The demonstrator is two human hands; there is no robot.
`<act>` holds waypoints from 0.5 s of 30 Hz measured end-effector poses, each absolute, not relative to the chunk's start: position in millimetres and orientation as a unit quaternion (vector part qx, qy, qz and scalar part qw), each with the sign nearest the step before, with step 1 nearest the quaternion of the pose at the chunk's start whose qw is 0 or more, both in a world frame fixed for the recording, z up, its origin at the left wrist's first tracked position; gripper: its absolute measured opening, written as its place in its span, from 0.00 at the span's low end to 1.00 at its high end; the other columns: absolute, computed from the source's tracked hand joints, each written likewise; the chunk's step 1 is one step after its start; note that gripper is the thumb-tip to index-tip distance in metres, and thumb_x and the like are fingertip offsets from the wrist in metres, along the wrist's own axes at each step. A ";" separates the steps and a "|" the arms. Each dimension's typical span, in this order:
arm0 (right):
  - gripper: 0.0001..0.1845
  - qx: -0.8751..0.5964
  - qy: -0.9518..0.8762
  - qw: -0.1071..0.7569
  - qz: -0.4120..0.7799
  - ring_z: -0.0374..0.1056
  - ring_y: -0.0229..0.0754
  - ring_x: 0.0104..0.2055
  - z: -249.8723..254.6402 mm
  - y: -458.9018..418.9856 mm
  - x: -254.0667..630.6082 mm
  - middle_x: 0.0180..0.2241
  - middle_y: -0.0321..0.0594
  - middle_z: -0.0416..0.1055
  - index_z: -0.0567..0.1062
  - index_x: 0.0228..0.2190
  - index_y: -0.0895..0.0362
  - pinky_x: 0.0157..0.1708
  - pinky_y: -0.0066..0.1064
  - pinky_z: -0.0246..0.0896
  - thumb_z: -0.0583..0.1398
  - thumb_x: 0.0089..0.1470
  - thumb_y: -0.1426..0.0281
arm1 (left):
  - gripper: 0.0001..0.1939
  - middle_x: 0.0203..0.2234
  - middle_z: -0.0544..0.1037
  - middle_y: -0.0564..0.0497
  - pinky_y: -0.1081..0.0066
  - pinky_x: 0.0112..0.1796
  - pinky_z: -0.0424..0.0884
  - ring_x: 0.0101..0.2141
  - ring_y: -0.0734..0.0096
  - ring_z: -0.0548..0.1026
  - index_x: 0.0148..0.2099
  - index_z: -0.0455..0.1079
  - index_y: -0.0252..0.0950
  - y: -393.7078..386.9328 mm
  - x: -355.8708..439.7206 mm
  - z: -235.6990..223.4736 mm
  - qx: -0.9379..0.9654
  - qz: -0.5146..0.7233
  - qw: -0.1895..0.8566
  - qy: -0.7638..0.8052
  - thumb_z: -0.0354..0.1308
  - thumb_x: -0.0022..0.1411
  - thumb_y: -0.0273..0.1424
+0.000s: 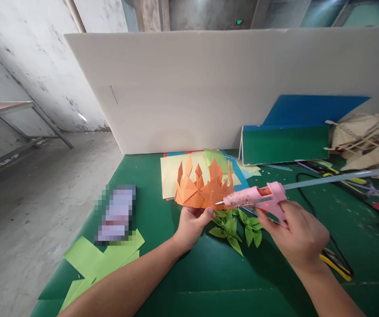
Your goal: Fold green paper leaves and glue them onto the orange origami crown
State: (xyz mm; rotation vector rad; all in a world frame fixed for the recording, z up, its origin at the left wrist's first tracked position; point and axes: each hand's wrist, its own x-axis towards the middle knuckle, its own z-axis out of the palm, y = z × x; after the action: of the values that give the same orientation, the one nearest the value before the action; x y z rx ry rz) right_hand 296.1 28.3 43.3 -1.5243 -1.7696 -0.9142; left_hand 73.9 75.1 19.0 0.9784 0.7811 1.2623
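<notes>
An orange folded-paper crown (199, 193) with pointed tips is held up over the table, pinched at its lower edge by my left hand (192, 224). My right hand (299, 231) is wrapped around the handle of a pink hot glue gun (255, 198), a long clear glue stick (341, 177) jutting from its back. The gun's metal nozzle points left and is at the crown's outer face; whether it touches, I cannot tell. Just below the crown lie green folded-paper leaves (230, 231), partly hidden by it.
Light green paper sheets (110, 259) and a blurred phone (116, 213) lie at left. Yellow paper (169, 176) sits behind the crown. A green board (285, 145), wooden sticks (367, 136), yellow-handled pliers (337, 264) and a black cable fill the right. A white panel (182, 88) closes the back.
</notes>
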 end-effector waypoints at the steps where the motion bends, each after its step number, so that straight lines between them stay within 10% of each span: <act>1: 0.12 -0.572 -0.672 0.312 -0.353 0.69 0.39 0.24 43.6 28.3 296.2 0.22 0.39 0.72 0.73 0.32 0.57 0.22 0.29 0.53 0.62 0.53 0.60 | 0.13 0.20 0.75 0.52 0.73 0.29 0.70 0.23 0.75 0.71 0.29 0.73 0.33 75.3 73.8 18.1 0.426 0.552 0.630 0.341 0.69 0.49 0.38; 15: 0.09 -0.560 -0.665 0.325 -0.373 0.74 0.42 0.30 41.8 28.8 296.9 0.32 0.45 0.78 0.72 0.38 0.58 0.27 0.29 0.59 0.62 0.55 0.67 | 0.12 0.19 0.73 0.54 0.75 0.27 0.67 0.22 0.77 0.68 0.29 0.71 0.34 75.3 72.2 13.1 0.433 0.543 0.646 0.317 0.67 0.50 0.36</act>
State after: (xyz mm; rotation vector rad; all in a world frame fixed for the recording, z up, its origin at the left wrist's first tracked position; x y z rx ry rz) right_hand 296.9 28.8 41.8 -1.4673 -1.7449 -0.9771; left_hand 72.2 75.3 13.1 0.9858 0.7216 1.2361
